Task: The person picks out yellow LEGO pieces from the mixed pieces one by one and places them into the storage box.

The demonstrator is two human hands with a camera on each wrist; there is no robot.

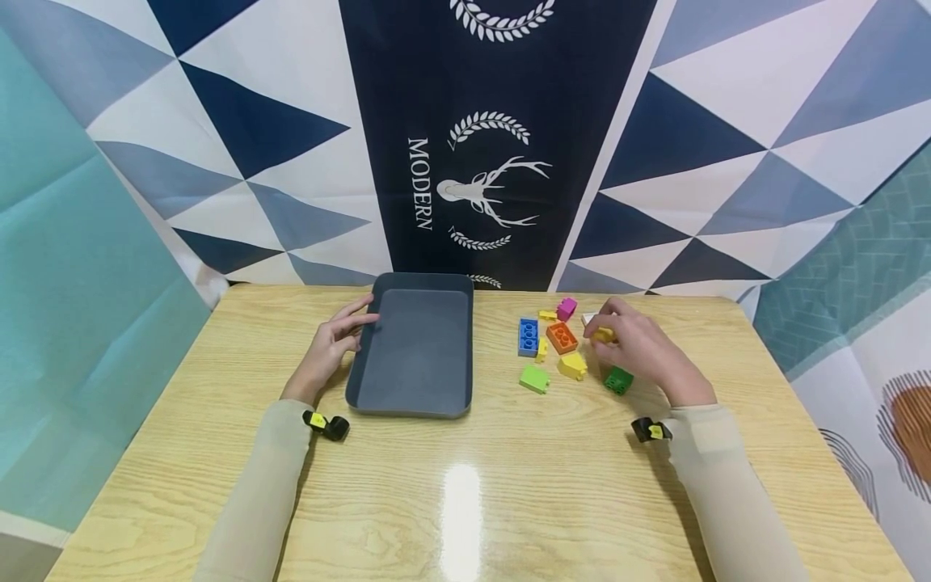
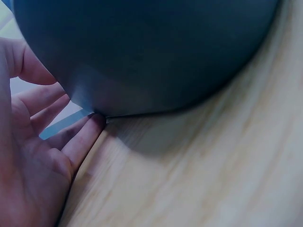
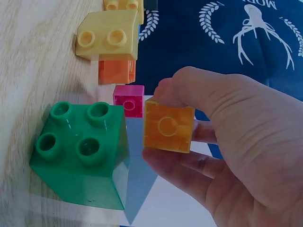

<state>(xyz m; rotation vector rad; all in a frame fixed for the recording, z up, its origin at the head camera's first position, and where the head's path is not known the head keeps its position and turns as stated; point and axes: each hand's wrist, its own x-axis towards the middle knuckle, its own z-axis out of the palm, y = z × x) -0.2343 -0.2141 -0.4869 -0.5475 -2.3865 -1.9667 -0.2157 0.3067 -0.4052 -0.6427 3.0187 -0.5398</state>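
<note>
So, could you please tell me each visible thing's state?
Gray tray: bare, open side up
Left hand: open, touching the tray
Right hand: pinching a yellow brick
Dark green brick: on its side
Light green brick: on its side
Orange brick: apparently upside down
Blue brick: apparently upside down
Yellow slanted brick: on its side
Magenta brick: on its side
White piece: partly hidden, orientation unclear
Two small yellow bricks: loose, orientation unclear

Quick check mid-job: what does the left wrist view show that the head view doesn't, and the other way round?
Left wrist only: the outer wall of the tray up close, with a fingertip at its bottom edge.

Head only: the tray's inside floor, the right hand pinching a yellow block, and loose blocks nearby, including an orange block.

Both: the left hand, the tray and the wooden table.
</note>
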